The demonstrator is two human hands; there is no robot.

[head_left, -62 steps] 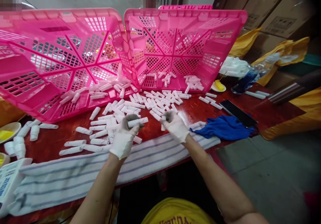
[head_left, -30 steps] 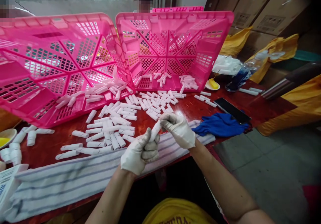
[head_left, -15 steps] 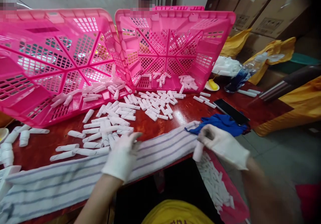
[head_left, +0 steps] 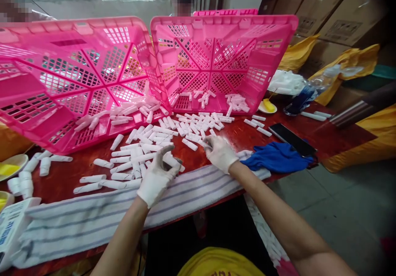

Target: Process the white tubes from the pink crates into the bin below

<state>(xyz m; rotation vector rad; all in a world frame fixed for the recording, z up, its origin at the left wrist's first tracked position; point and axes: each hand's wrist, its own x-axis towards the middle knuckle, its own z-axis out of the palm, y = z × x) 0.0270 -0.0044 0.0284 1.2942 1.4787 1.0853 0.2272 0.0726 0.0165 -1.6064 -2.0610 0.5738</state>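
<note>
Far L + ctr walled off by pink crates point(head_left: 224, 20). White tubes point(head_left: 121, 167) clutter L/ctr. Bare table point(head_left: 198, 159) btwn L hand point(head_left: 157, 179) & R hand point(head_left: 220, 153). Blue cloth point(head_left: 275, 157), phone point(head_left: 292, 139) obstruct R.

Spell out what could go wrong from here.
The phone lies by the blue cloth near the right end of the table; a tug on the cloth might drag it. The right hand is among loose white tubes, so it may knock some rolling. The left hand appears curled about one tube, which could slip if loosely held.
</note>
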